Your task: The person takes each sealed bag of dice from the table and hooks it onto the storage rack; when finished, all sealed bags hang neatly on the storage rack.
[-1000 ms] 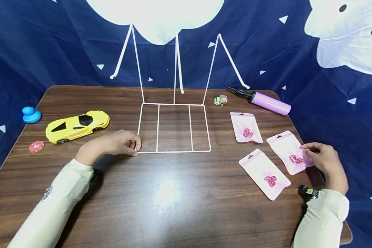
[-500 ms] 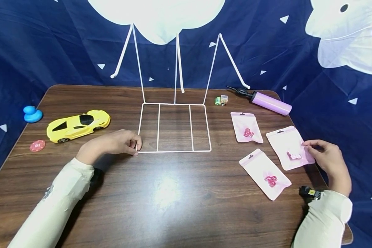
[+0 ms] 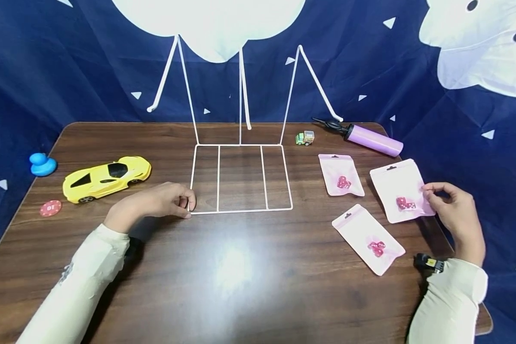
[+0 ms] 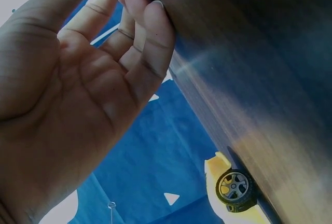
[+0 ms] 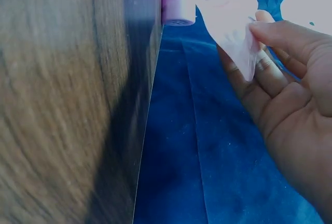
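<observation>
My left hand [image 3: 165, 199] holds the front left corner of a white wire rack [image 3: 241, 210], thumb and curled fingers at the wire. Three upright wires at the rack's back bend over into hooks. In the left wrist view the fingertips of the left hand [image 4: 88, 89] reach the top edge. At the right my right hand [image 3: 456, 215] pinches the side of a pink zip bag [image 3: 397, 179] with red dice [image 3: 405, 204] inside. The right wrist view shows the bag's corner [image 5: 236, 47] between thumb and fingers, raised above the table.
Two similar dice bags lie nearby, a far bag [image 3: 333, 167] and a near bag [image 3: 357, 227]. Behind are a purple hand pump [image 3: 374, 140] and a toy truck [image 3: 305, 138]. Leftward sit a yellow toy car [image 3: 107, 179], a blue duck [image 3: 43, 164] and a red chip [image 3: 50, 208].
The right hand has lifted the pinched bag and turned it more upright, and the dice inside have shifted. The left hand stays at the rack's corner. The head view has shifted slightly.
</observation>
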Action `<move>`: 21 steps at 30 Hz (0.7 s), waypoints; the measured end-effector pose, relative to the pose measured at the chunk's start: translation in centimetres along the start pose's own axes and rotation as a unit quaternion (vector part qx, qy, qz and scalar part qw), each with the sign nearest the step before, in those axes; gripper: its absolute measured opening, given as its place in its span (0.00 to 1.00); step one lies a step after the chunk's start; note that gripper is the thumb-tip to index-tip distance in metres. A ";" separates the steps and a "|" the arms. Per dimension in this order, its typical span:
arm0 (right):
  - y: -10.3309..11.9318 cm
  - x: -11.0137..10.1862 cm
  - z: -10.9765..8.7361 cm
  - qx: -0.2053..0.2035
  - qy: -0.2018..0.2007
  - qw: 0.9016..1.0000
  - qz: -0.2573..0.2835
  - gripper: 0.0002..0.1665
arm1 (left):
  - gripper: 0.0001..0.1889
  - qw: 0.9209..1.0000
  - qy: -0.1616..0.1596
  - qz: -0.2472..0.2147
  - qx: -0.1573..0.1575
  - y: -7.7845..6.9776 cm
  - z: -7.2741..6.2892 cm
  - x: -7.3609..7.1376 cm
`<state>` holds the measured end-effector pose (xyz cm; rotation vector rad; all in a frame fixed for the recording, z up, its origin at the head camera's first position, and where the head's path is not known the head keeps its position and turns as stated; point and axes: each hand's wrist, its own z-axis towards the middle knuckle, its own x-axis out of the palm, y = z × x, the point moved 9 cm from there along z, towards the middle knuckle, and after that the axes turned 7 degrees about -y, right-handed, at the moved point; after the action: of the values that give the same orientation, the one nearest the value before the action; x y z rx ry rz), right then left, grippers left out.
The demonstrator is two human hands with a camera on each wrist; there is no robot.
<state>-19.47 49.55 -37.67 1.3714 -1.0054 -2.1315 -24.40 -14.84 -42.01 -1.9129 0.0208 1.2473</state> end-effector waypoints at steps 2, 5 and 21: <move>0.2 0.0 0.2 0.007 -0.008 1.000 0.012 0.18 | 0.11 1.000 -0.006 -0.001 0.000 -0.1 0.0 -0.3; 0.2 -0.1 0.1 0.019 -0.024 0.999 0.018 0.18 | 0.11 1.000 -0.002 0.002 -0.004 -0.1 0.1 -0.4; 1.6 -1.6 0.0 0.032 -0.141 0.988 0.062 0.14 | 0.11 1.000 -0.002 -0.009 -0.016 0.0 -0.1 -0.3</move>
<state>-18.83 49.57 -35.49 1.0216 -1.2419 -2.2572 -24.49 -15.00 -41.80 -1.9337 -0.0199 1.2461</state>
